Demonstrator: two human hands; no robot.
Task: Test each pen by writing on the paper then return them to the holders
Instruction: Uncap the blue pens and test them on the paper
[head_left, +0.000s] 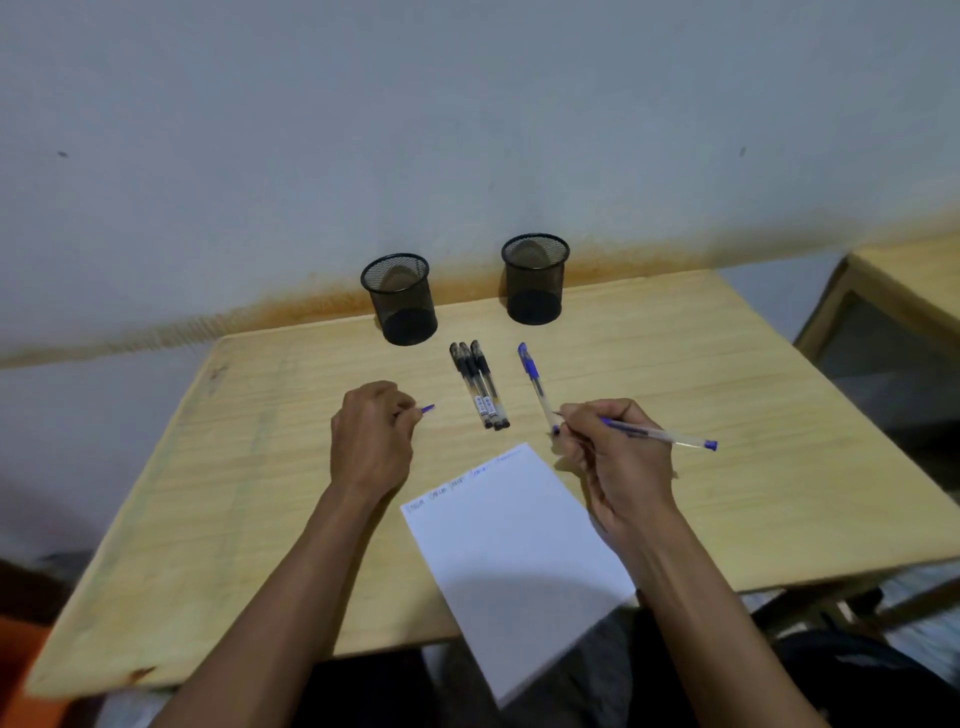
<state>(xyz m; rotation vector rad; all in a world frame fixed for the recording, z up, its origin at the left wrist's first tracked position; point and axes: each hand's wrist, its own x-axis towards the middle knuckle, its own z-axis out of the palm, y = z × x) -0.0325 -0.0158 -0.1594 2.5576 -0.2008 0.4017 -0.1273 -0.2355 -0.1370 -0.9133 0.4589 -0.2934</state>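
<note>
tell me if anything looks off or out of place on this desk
The paper lies askew, its near corner hanging past the table edge. Both mesh holders stand empty. Nothing looks spilled or broken.

We see a pale yellow wood-grain desk (675, 364) below a grey-white wall (467, 130) stained rusty orange along its foot. Near the far edge stand two black mesh holders (399, 301) (535, 280). Three clear pens with black caps (480, 384) lie beside a clear pen with a blue cap (532, 376). Our right hand (618, 457) holds a clear, blue-ended pen (660, 436); a blue cap (427, 409) peeps from our left hand (371, 436). The white paper (514, 545) at the near edge bears faint blue and dark scribbles.
</note>
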